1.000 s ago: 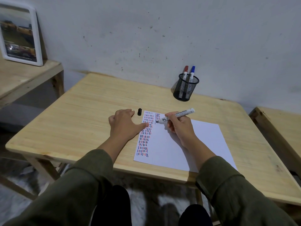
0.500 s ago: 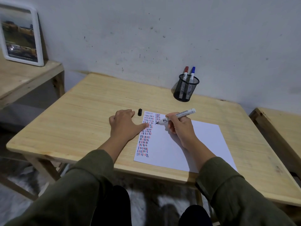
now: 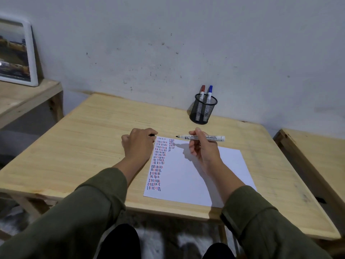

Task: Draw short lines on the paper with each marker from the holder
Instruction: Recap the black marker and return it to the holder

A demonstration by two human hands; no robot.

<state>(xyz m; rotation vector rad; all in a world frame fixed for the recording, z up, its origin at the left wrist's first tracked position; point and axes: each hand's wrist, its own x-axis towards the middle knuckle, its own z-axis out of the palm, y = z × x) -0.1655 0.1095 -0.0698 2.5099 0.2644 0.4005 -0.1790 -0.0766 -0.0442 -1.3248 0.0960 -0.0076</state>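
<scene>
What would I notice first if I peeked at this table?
Probably the white paper, its left side filled with rows of little red, blue and black dashes. Just above it, the right hand holds an uncapped black marker off the sheet. A mesh cup by the wall holds two more.

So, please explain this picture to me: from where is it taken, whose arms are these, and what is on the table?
The picture comes from one wide-angle camera worn on a person's head, looking down, so the arms in green sleeves are that person's own. No machine is here. The right hand holds an uncapped black marker just above the white paper, tip pointing left. The left hand rests at the paper's top left corner, over a small black cap. The paper lies on a wooden table and carries columns of short red, blue and black lines. Behind it, a black mesh holder keeps a red marker and a blue marker.
</scene>
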